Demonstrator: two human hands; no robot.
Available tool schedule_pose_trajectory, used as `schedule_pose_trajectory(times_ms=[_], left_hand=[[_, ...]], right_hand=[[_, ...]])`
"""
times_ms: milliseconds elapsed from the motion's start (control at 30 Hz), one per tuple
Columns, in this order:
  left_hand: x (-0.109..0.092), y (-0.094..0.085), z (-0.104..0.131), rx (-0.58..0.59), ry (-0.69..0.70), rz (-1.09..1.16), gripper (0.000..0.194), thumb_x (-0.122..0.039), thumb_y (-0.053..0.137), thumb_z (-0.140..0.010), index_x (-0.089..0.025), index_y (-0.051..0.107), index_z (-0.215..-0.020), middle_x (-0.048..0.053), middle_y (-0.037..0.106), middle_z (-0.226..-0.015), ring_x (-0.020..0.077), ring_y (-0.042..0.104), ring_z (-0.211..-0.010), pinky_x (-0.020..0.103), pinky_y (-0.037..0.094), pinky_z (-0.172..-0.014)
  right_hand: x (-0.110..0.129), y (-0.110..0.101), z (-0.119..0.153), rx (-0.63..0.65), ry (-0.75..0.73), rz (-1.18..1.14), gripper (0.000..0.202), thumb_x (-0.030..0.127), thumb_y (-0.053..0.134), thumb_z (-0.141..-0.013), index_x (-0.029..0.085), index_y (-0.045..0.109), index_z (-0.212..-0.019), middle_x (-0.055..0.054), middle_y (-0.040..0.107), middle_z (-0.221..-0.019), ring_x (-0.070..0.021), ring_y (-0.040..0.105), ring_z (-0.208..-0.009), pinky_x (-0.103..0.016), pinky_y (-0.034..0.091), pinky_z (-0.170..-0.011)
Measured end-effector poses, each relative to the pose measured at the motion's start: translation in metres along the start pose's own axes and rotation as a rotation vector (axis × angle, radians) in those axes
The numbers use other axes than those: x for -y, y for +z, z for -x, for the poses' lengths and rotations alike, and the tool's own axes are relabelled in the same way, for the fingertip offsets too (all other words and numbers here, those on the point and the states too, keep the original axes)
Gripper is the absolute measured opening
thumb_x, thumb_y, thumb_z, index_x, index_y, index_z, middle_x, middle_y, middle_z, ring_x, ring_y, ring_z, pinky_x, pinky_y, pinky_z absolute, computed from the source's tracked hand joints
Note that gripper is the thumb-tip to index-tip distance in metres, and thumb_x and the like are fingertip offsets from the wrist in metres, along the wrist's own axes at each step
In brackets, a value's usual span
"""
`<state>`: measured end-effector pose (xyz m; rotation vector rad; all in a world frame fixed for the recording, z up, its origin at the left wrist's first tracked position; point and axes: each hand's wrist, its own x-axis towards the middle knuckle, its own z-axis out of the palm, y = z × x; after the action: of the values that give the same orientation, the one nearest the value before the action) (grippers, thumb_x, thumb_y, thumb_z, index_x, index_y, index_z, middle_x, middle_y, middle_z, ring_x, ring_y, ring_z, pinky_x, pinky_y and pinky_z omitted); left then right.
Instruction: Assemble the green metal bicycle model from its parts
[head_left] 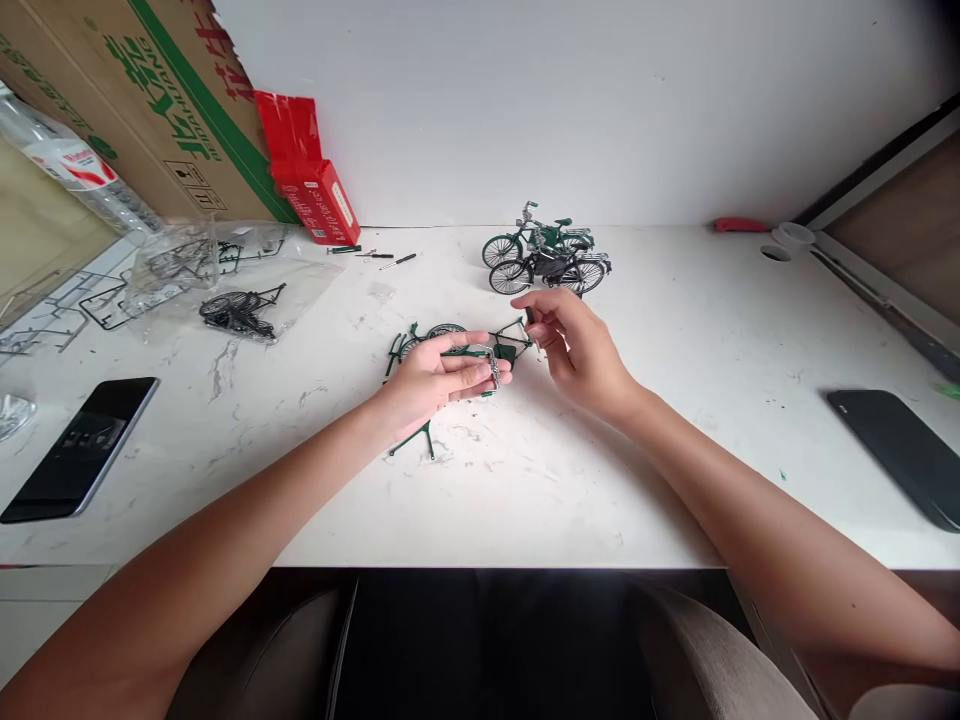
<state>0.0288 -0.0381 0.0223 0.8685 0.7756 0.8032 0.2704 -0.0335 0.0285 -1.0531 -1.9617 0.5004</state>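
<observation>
My left hand [442,378] is above the table's middle, its thumb pressing a small silver handlebar piece [494,372] with green grips against the fingers. Just right of it, my right hand [574,345] pinches a small dark piece [529,316] between thumb and fingers; what it is cannot be made out. Under and behind my left hand lie green model bicycle parts, among them a wheel [448,332] and a frame part [507,352]. A green forked part [428,440] lies nearer the front edge.
Two assembled model bicycles [550,265] stand behind the hands. Small screwdrivers [397,262] and a red packet [319,190] are at the back left. Bagged black parts [240,310] and a phone [81,448] lie left. A dark case [896,450] lies right.
</observation>
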Motion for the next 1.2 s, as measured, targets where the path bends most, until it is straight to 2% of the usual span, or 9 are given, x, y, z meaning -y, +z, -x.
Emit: schedule_pose_trajectory(times_ms=[67, 167, 300, 500, 700, 1200], left_hand=[[0.0, 0.0, 0.0, -0.002, -0.008, -0.002, 0.051, -0.012, 0.088, -0.09, -0.014, 0.066, -0.136, 0.017, 0.085, -0.116, 0.0252, 0.083, -0.109, 0.043, 0.059, -0.11], [0.004, -0.002, -0.002, 0.008, -0.007, -0.005, 0.051, -0.013, 0.087, -0.091, -0.015, 0.065, -0.138, 0.018, 0.085, -0.116, 0.0258, 0.083, -0.11, 0.043, 0.058, -0.11], [0.01, -0.007, -0.005, 0.048, 0.013, -0.001, 0.054, -0.018, 0.09, -0.09, -0.016, 0.066, -0.139, 0.019, 0.084, -0.118, 0.0283, 0.083, -0.113, 0.044, 0.057, -0.111], [0.012, -0.008, -0.006, 0.067, 0.022, 0.01, 0.054, -0.018, 0.09, -0.091, -0.016, 0.065, -0.139, 0.018, 0.084, -0.117, 0.0289, 0.083, -0.112, 0.047, 0.055, -0.112], [0.009, -0.004, -0.006, 0.064, 0.008, 0.029, 0.049, -0.012, 0.087, -0.091, -0.015, 0.066, -0.135, 0.016, 0.085, -0.116, 0.0268, 0.084, -0.107, 0.05, 0.053, -0.115], [0.011, -0.005, -0.006, 0.079, 0.01, 0.033, 0.047, -0.011, 0.086, -0.092, -0.015, 0.065, -0.133, 0.014, 0.086, -0.113, 0.026, 0.084, -0.104, 0.051, 0.054, -0.114]], right_hand=[[0.005, 0.005, 0.003, -0.056, 0.049, -0.086, 0.025, 0.047, 0.051, -0.113, 0.035, 0.064, -0.131, -0.009, 0.066, -0.111, -0.0281, 0.066, -0.101, -0.049, 0.057, -0.097], [0.013, 0.011, 0.009, -0.132, 0.146, -0.191, 0.032, 0.061, 0.06, -0.108, 0.036, 0.064, -0.127, -0.008, 0.066, -0.107, -0.0294, 0.068, -0.099, -0.052, 0.059, -0.097], [0.021, 0.017, 0.013, -0.179, 0.213, -0.28, 0.041, 0.07, 0.068, -0.1, 0.036, 0.066, -0.122, -0.009, 0.066, -0.105, -0.0306, 0.07, -0.1, -0.052, 0.063, -0.093], [0.021, 0.023, 0.014, -0.176, 0.139, -0.328, 0.029, 0.06, 0.069, -0.104, 0.034, 0.067, -0.118, -0.006, 0.072, -0.101, -0.0241, 0.073, -0.088, -0.046, 0.065, -0.087], [0.008, 0.03, 0.011, -0.222, -0.164, -0.338, 0.02, 0.045, 0.068, -0.109, 0.029, 0.067, -0.121, -0.002, 0.075, -0.095, -0.0172, 0.073, -0.077, -0.035, 0.066, -0.07], [0.006, 0.031, 0.013, -0.194, -0.223, -0.313, 0.016, 0.03, 0.066, -0.111, 0.028, 0.069, -0.127, -0.002, 0.074, -0.1, -0.0153, 0.076, -0.078, -0.032, 0.068, -0.071]])
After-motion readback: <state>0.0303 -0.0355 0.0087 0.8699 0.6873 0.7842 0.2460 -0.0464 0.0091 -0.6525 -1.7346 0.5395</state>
